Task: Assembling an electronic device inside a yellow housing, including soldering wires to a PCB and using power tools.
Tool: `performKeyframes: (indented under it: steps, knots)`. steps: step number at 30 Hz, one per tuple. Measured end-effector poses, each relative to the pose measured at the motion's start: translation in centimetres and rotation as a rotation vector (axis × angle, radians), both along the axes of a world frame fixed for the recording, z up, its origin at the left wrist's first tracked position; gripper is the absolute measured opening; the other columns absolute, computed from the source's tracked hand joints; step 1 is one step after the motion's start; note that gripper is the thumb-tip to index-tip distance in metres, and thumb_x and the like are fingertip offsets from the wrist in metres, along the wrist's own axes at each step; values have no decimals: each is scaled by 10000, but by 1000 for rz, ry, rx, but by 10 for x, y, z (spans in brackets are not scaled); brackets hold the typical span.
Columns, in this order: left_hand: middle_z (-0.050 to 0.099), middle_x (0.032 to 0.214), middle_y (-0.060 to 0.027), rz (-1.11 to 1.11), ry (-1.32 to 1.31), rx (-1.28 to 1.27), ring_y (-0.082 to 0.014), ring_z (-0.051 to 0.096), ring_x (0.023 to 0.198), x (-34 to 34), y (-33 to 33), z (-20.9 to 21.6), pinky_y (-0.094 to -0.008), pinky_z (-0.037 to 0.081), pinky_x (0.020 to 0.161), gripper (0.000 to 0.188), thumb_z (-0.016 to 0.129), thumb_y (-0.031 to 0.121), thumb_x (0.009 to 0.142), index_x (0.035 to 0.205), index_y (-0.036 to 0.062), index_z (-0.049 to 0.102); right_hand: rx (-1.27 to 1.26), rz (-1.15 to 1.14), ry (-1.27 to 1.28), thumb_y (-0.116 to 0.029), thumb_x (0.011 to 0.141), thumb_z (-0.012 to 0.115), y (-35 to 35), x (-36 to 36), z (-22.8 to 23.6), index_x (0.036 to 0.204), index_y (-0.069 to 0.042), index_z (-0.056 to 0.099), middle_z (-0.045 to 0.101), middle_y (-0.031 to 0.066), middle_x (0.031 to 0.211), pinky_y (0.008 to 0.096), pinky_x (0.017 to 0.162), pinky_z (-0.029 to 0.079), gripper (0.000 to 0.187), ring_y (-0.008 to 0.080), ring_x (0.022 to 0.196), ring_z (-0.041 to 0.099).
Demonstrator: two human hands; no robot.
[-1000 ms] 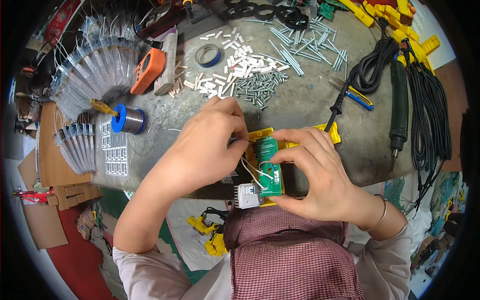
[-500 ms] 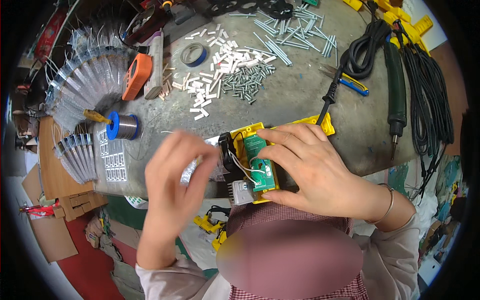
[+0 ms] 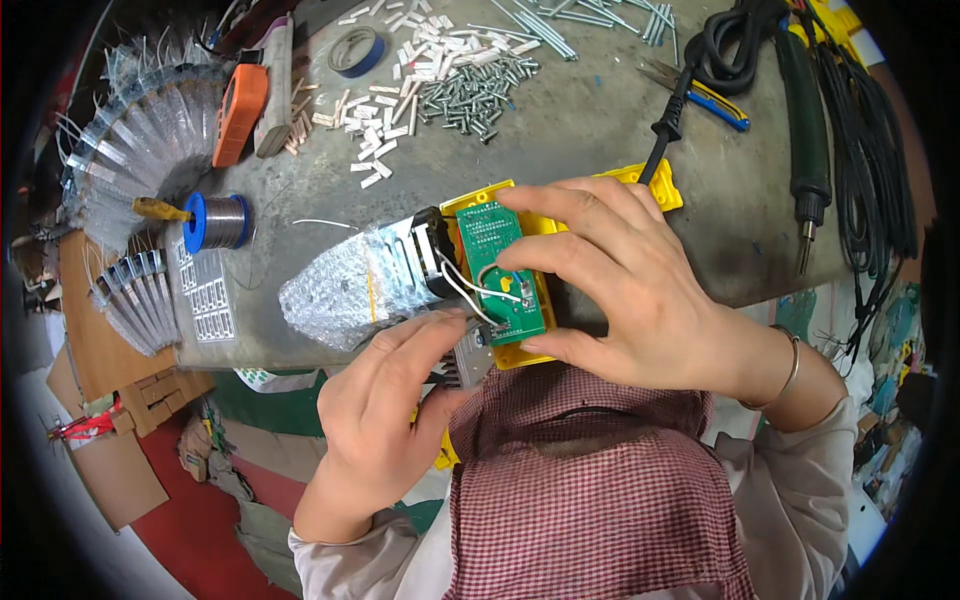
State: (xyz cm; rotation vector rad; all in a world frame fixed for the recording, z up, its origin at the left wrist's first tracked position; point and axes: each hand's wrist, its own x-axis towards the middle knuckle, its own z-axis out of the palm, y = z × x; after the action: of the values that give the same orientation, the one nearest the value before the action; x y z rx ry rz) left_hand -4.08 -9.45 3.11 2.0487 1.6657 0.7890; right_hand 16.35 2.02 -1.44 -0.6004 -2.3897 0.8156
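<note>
A green circuit board [image 3: 490, 245] lies in an open yellow plastic housing [image 3: 520, 356]. My right hand [image 3: 640, 280] spans both, fingers at the far edge and thumb at the near edge. White wires [image 3: 462, 285] run from the board to a black-framed part [image 3: 432, 250], whose other end is covered in bubble wrap [image 3: 335, 295]. By the board's near left corner is a grey finned block [image 3: 472, 358], partly hidden. My left hand [image 3: 385, 400] has its fingers and thumb closed around that block's left side.
Beyond the housing lie small screws [image 3: 470, 95], white strips [image 3: 375, 140] and blue tape [image 3: 357, 52]. A solder spool [image 3: 215, 222] and bubble-wrapped parts [image 3: 150, 130] are at left. A black cord [image 3: 668, 130], snips [image 3: 710, 100] and a green electric screwdriver [image 3: 808, 150] lie right.
My left hand has come down and right from above the bubble-wrapped part to the grey block. The bubble-wrapped part now shows fully. My right hand stays on the housing; the whole view has shifted.
</note>
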Motion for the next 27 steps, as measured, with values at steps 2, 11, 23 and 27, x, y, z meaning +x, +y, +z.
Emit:
performKeyframes:
  steps: [2, 11, 23, 27]
  knots:
    - [683, 1044, -188, -36, 95, 31, -293, 681, 928, -2, -3, -4, -326, 553, 746, 480, 769, -22, 636, 1085, -35, 597, 11, -10, 20, -230, 638, 809, -2, -1, -3, 1143, -97, 586, 510, 124, 1348, 460, 950, 375, 569, 340, 1147, 508]
    - [678, 1016, -213, -91, 161, 66, -319, 687, 920, 1, 0, -3, -354, 563, 759, 451, 751, -2, 664, 1083, -42, 589, -12, -21, 21, -176, 592, 821, -2, -4, -2, 1179, -105, 555, 505, 125, 1308, 446, 920, 376, 648, 323, 1074, 532]
    - [681, 1011, -207, -106, 230, 35, -314, 691, 830, 0, -5, -11, -340, 554, 692, 429, 739, 19, 680, 1063, -24, 550, -33, 14, -45, -224, 577, 841, 0, -3, 1, 1237, -72, 557, 565, 110, 1247, 423, 903, 388, 734, 299, 1086, 540]
    - [680, 1022, -212, -65, 260, 52, -272, 685, 728, 4, -8, -17, -312, 541, 596, 410, 717, 3, 701, 1072, -26, 546, -1, 35, -101, -256, 617, 818, 1, -2, 4, 1185, -65, 590, 613, 74, 1217, 400, 883, 393, 641, 265, 1082, 547]
